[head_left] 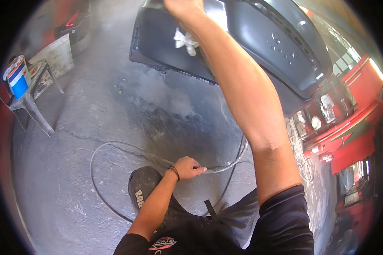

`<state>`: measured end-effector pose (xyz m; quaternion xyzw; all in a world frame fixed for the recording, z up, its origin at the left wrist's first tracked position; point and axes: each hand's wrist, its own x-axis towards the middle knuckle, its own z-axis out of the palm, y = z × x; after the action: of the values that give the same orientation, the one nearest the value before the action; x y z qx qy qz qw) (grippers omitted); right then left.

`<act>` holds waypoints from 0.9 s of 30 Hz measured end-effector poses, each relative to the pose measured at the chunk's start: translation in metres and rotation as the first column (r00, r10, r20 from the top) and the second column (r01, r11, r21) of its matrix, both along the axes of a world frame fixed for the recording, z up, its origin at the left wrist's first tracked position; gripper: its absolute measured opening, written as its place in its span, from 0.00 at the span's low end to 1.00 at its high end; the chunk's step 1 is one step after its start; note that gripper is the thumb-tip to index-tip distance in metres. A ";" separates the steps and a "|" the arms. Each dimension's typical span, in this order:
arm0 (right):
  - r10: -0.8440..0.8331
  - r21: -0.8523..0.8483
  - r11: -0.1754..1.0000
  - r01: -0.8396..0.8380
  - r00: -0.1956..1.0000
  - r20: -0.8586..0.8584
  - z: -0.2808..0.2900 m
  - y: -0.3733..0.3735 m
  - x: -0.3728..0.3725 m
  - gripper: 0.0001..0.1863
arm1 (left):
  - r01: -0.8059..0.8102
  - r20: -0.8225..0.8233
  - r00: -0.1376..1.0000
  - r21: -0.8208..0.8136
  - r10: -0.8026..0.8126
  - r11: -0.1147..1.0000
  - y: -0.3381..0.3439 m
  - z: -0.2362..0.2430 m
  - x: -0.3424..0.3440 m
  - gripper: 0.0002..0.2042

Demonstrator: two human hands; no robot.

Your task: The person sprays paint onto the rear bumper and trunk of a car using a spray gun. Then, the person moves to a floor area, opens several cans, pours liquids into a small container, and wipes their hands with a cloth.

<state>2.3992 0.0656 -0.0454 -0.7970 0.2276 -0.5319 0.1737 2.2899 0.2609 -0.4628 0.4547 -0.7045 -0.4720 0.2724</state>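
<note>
My left hand (189,168), with a dark band at the wrist, is closed round a grey hose (219,169) that loops over the floor near my knees. My right arm reaches up across the view to a large dark grey moulded car body panel (274,40), with droplet-like spots on it, at the top. My right hand (185,9) is at the panel's upper area; its fingers are cut off by the top edge. A crumpled white thing (183,42), perhaps a cloth, shows on or by the panel, partly behind my forearm.
At left, a grey plastic chair (32,97) holds a blue and white can (18,83), with a pale board beside it. Red fittings and racks (357,127) line the right. Hose loops and cables lie on the dusty concrete floor (64,170).
</note>
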 end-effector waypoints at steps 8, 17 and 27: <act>-0.452 0.322 0.849 0.420 0.891 0.030 -0.006 -0.025 -0.239 0.31 | 0.132 0.154 0.982 -0.161 -0.107 0.978 -0.018 -0.029 -0.048 0.25; -0.640 0.436 0.730 0.526 0.751 0.164 0.004 -0.043 -0.503 0.31 | 0.215 0.301 0.934 -0.036 -0.195 0.976 -0.035 -0.026 -0.130 0.26; -0.822 0.456 0.563 0.689 0.524 0.223 0.002 -0.096 -0.799 0.33 | 0.117 0.303 0.949 -0.066 -0.092 0.991 -0.041 -0.018 -0.212 0.24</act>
<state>1.6001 -0.0303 -0.0438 -0.4448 0.5932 -0.6651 0.0888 2.0775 0.2194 -0.4806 0.4711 -0.7797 -0.3818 0.1561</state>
